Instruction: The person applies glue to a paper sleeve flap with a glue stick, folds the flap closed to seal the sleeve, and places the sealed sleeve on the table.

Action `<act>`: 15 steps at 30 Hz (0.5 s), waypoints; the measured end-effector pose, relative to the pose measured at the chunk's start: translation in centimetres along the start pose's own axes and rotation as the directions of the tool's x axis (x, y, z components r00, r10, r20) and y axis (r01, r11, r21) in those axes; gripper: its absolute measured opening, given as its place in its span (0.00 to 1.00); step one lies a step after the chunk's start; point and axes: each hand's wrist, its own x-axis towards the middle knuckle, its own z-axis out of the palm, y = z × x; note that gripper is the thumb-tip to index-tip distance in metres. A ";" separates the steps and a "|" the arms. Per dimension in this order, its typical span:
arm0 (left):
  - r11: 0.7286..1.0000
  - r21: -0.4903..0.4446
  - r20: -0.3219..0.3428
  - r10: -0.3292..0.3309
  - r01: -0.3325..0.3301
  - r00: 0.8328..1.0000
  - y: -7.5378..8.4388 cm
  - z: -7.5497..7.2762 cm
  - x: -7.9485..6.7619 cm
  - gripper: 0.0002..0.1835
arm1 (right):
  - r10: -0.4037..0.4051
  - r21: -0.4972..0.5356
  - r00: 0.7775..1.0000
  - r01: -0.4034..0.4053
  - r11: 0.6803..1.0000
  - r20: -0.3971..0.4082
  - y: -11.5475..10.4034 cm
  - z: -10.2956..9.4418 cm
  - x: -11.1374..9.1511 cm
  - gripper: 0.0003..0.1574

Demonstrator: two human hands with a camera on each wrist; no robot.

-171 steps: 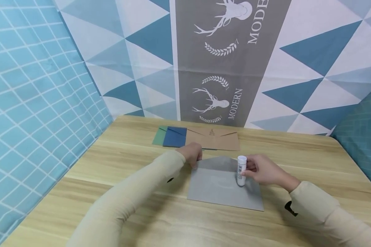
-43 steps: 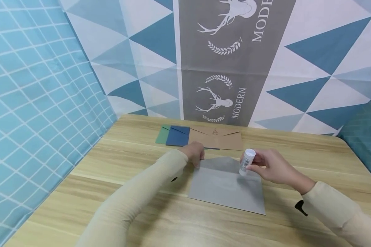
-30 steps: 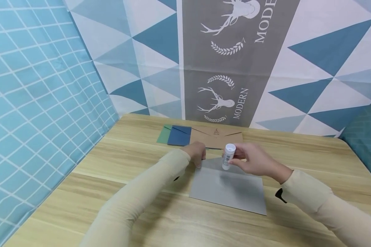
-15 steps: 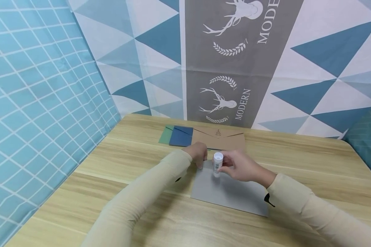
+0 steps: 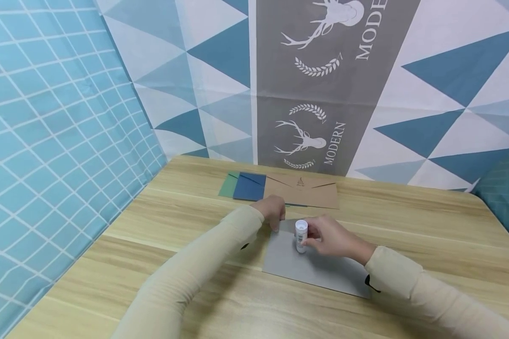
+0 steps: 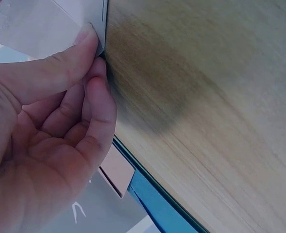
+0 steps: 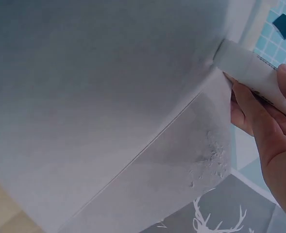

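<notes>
A grey envelope (image 5: 280,259) lies on the table with its flap (image 7: 181,145) folded open toward the back. My left hand (image 5: 273,210) pinches its far left corner between thumb (image 6: 72,58) and curled fingers. In my right hand (image 5: 331,238) is a white glue stick (image 5: 301,238), gripped by thumb and fingers and standing nearly upright over the envelope's left part. From the right wrist, the glue stick's end sits right at the paper near the flap crease. Whitish lumpy smears (image 7: 210,160) show on the flap.
Behind the hands, a brown envelope (image 5: 309,193), a blue envelope (image 5: 249,187) and a green envelope (image 5: 228,186) lie overlapping on the wooden table (image 5: 186,207). A patterned cloth (image 5: 220,61) hangs along the table's back edge.
My right hand has carried the glue stick leftward across the flap, then a little toward me onto the envelope's left part. The left hand keeps its pinch at the corner.
</notes>
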 end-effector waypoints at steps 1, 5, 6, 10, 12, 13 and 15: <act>1.000 0.003 -0.003 0.002 -0.002 1.000 0.0 0.0 -0.1 0.17 | -0.001 0.002 1.000 0.001 1.000 -0.002 0.1 0.0 -0.1 0.12; 1.000 0.024 -0.018 0.003 -0.002 1.000 0.2 -0.1 -0.4 0.14 | -0.002 0.010 1.000 0.002 1.000 -0.018 0.3 0.0 -0.2 0.12; 1.000 0.030 -0.021 0.003 -0.003 1.000 0.2 -0.1 -0.4 0.14 | -0.003 0.014 1.000 0.003 1.000 -0.023 0.4 0.0 -0.3 0.12; 0.999 0.051 -0.025 0.017 -0.015 1.000 0.3 -0.1 -0.5 0.15 | -0.014 0.022 0.999 0.015 1.000 -0.034 0.7 0.0 -0.6 0.12; 0.998 0.051 -0.022 0.022 -0.021 1.000 0.3 0.0 -0.5 0.18 | -0.020 0.020 0.999 0.021 1.000 -0.034 0.8 -0.1 -0.8 0.12; 0.998 0.050 -0.018 0.025 -0.024 1.000 0.3 0.0 -0.5 0.20 | -0.018 0.018 0.999 0.018 1.000 -0.034 0.8 -0.2 -1.0 0.12; 0.999 0.045 -0.014 0.029 -0.028 0.999 0.4 0.0 -0.4 0.23 | -0.001 0.014 0.999 0.002 1.000 -0.033 0.9 -0.4 -1.2 0.12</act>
